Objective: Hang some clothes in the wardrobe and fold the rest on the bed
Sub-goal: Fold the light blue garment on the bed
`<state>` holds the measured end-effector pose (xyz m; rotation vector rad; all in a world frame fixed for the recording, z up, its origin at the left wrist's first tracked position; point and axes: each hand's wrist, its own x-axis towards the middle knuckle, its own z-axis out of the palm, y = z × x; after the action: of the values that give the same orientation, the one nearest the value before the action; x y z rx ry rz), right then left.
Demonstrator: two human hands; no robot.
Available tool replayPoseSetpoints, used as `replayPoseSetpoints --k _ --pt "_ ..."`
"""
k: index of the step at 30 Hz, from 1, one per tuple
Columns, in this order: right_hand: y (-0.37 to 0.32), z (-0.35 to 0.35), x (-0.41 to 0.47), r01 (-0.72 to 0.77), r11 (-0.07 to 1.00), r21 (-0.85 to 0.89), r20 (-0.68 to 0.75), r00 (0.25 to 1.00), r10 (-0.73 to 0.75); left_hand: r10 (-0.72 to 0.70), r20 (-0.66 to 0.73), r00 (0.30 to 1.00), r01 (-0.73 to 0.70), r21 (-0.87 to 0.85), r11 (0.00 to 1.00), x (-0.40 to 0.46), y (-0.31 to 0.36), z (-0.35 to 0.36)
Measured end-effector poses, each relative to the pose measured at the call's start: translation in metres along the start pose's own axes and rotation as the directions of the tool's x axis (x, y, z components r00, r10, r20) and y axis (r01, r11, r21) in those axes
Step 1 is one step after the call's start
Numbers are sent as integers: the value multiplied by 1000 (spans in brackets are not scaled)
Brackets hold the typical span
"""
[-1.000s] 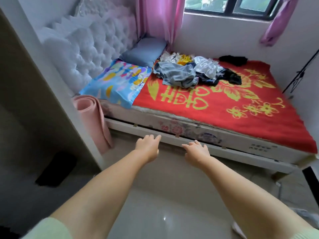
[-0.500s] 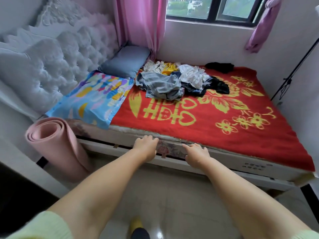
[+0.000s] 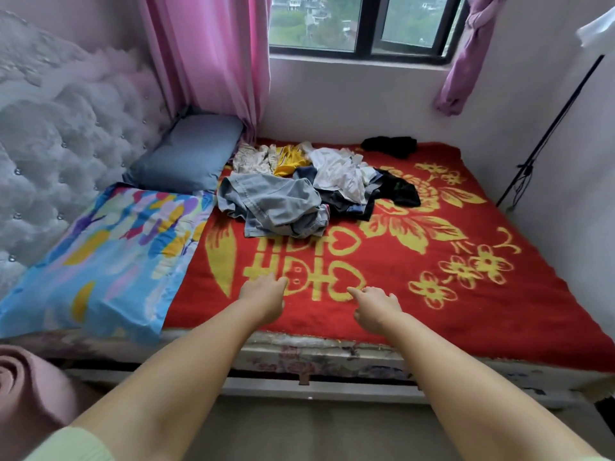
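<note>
Clothes lie in a loose heap on the bed, on the far half of the red blanket, toward the window wall. Heap contents visible: grey-blue denim garment at the near-left edge, white shirt on top toward the right, yellow piece and pale patterned piece at the back, dark garment at the right edge. One separate black item sits apart from the heap, against the far wall.

Left hand: arm stretched forward over the near part of the blanket, fingers relaxed and extended, holding nothing. Right hand: also stretched forward, fingers loosely curled, forefinger pointing out to the left, holding nothing. Hands are apart from each other, side by side. Cannot tell whether either palm touches the blanket.

Heap is well beyond both hands, farther across the bed; the denim garment is the nearest piece, ahead of the left hand. No contact between hands and clothes.

Surroundings: blue patterned pillow at the left near corner, grey pillow behind it, both against the white tufted headboard. Pink curtain hangs beside the window. Rolled pink mat stands at the lower left, beside the bed.
</note>
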<state>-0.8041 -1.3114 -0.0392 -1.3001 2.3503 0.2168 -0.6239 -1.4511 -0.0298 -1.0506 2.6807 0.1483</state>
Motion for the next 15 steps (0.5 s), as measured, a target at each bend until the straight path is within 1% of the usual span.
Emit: replayPoseSetpoints --k 4,6,11,15 --pt "17 -24 59 -2 1000 -9 14 1000 3 -3 19 1000 3 -10 1000 59 -4 -4" --pt "28 -40 96 14 1000 -22 -11 1000 -14 -32 16 999 33 -6 999 94 -7 -9" --pt "57 -81 179 44 996 -73 3 999 -44 -122 49 991 126 -73 989 173 -5 -28" --pt "68 -97 238 50 993 -111 51 998 -45 -112 97 989 121 -98 988 219 -2 -23"
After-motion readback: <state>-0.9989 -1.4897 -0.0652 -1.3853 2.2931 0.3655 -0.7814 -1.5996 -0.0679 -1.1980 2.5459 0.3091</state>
